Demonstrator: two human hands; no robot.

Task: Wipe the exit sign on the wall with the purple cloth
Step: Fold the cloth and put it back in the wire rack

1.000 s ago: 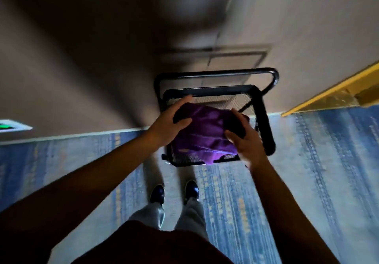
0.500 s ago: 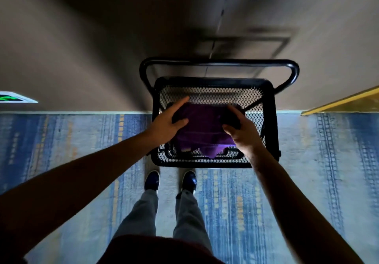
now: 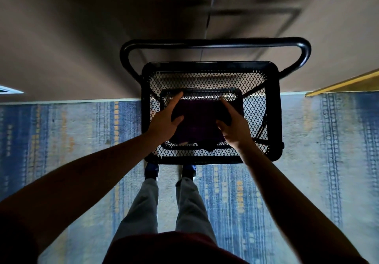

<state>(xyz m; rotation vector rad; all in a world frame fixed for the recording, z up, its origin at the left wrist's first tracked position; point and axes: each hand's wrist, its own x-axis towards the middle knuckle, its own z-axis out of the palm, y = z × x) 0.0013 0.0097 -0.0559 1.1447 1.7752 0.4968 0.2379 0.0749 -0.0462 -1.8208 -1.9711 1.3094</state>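
Note:
The purple cloth [image 3: 196, 124] looks dark and lies low inside the black mesh cart [image 3: 273, 110], on its inner tray. My left hand [image 3: 165, 121] grips the cloth's left edge, thumb on top. Holding the right edge is my right hand [image 3: 232, 127]. A small lit corner of the exit sign [image 3: 9, 90] shows low on the wall at the far left edge, well away from both hands.
The cart's tubular handle [image 3: 205, 45] is on the wall side. My shoes [image 3: 151, 170] stand just before the cart on blue patterned carpet [image 3: 61, 140]. A yellow frame edge [image 3: 344, 86] is at the right. The beige wall [image 3: 82, 48] is dim.
Both hands have lowered the cloth from above the cart's rim down into the basket. The view has tilted further down and the cloth looks darker.

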